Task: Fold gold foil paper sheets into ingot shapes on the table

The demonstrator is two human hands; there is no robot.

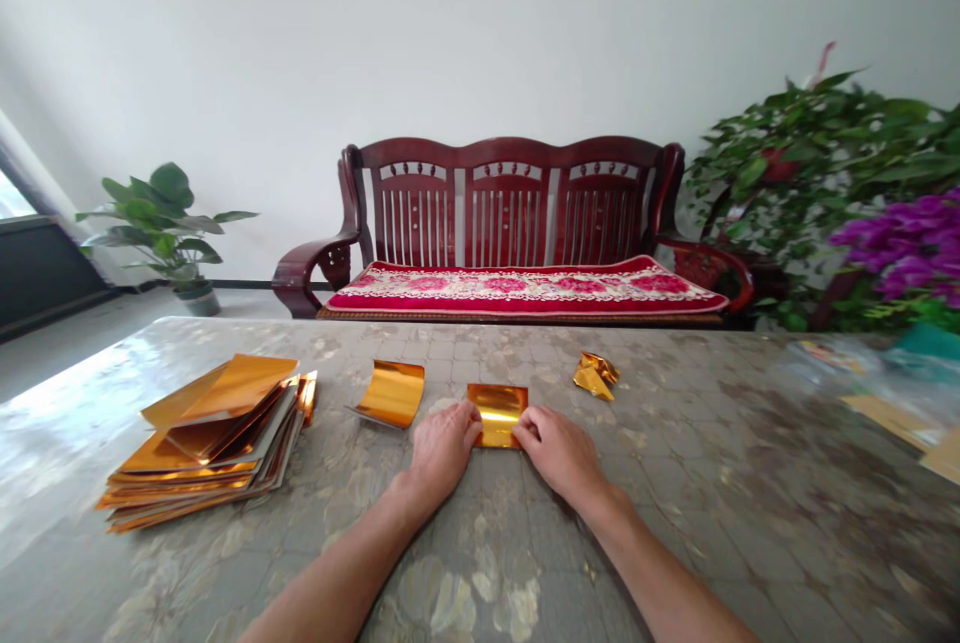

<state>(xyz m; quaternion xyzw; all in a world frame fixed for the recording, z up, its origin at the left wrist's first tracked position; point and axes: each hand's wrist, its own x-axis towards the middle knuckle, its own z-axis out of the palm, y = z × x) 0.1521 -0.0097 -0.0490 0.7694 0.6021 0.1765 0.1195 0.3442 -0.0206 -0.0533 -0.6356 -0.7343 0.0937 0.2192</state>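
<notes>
You have both hands on a small gold sheet, which lies in front of you on the table, between your left hand and your right hand. Your left thumb and forefinger pinch the sheet's left edge, with the other fingers curled in close together. Your right thumb and forefinger pinch its right edge near the lower corner, and the remaining fingers of that hand are bent under, so you cannot tell exactly how they sit. The sheet's shiny face is up, with a darker band along its far edge.

Just beyond your left hand, a second gold sheet lies apart with its sides curling. Farther left is a thick, uneven stack of gold sheets, some showing grey undersides. Beyond your right hand, a crumpled gold piece lies on its own. Toward the table's right end are some blurred clear plastic bags. Across the table stands a dark red wooden bench with a flowered red cushion on its seat.
</notes>
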